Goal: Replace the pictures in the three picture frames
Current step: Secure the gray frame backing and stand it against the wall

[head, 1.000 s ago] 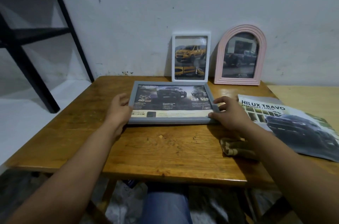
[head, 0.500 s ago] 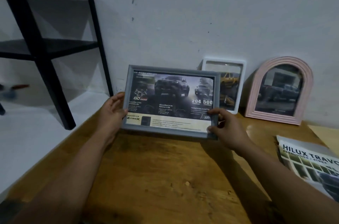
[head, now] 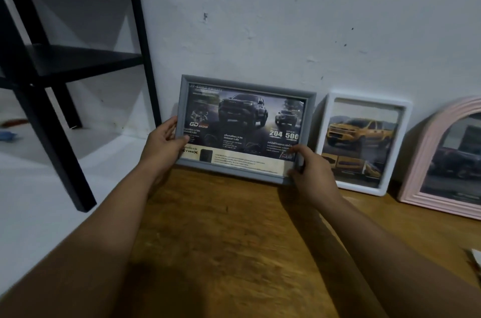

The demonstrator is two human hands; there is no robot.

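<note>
A grey landscape frame (head: 244,88) with a dark truck picture stands upright against the white wall at the back of the wooden table (head: 221,239). My left hand (head: 164,146) grips its left edge, thumb on the front. My right hand (head: 309,169) grips its lower right corner. To its right a white frame (head: 364,99) with a yellow truck picture leans on the wall. Further right, a pink arched frame (head: 421,161) with a dark vehicle picture is cut off by the view's edge.
A black metal shelf unit (head: 52,62) stands on the white floor to the left of the table. A corner of paper (head: 475,258) shows at the table's right edge.
Both hands lifted the grey frame from lying flat on the table, carried it back and stood it upright against the wall, left of the white frame. The view shifted left and closer.
</note>
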